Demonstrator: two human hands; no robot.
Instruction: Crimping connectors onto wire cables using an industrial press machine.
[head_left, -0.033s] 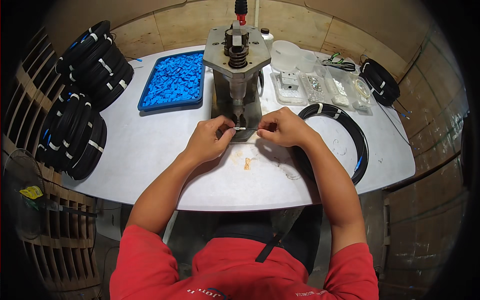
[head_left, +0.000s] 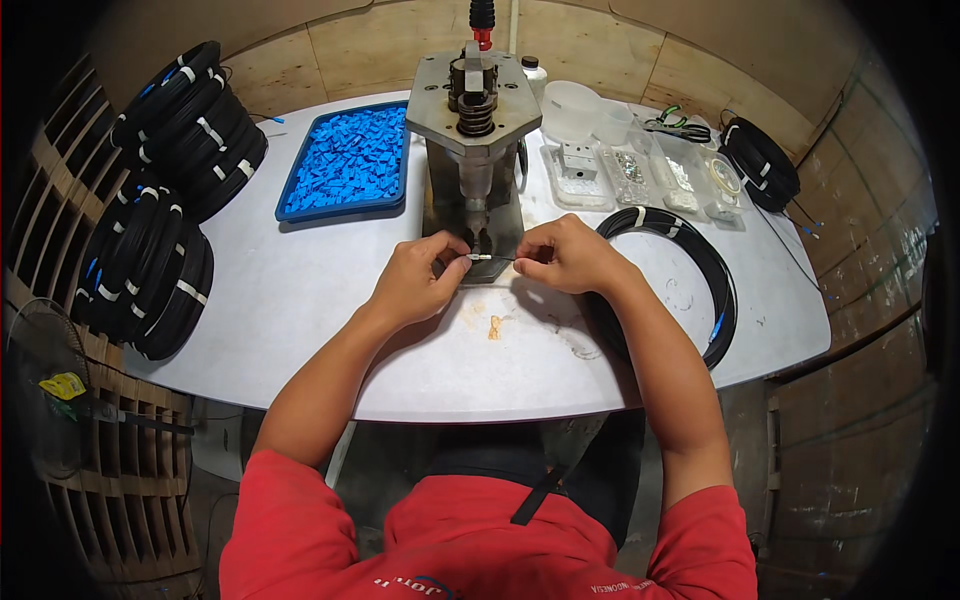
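Observation:
At the foot of a metal press (head_left: 475,140), my left hand (head_left: 420,277) pinches a small white and silver cable connector (head_left: 480,257) between thumb and fingertips. The connector lies sideways just below the press's ram. From its right end a thin dark cable (head_left: 502,259) runs to my right hand (head_left: 568,255), whose thumb and forefinger are closed on it. Beside my right forearm lies a coil of black cable (head_left: 722,290) with a blue connector end. Whether the thin cable belongs to that coil is hidden by my hand and arm.
A blue tray (head_left: 340,213) heaped with small blue parts stands left of the press. Stacked black cable coils (head_left: 150,270) fill the far left. Clear plastic containers (head_left: 578,190) with small parts, pliers (head_left: 680,128) and another coil (head_left: 760,165) are at the back right.

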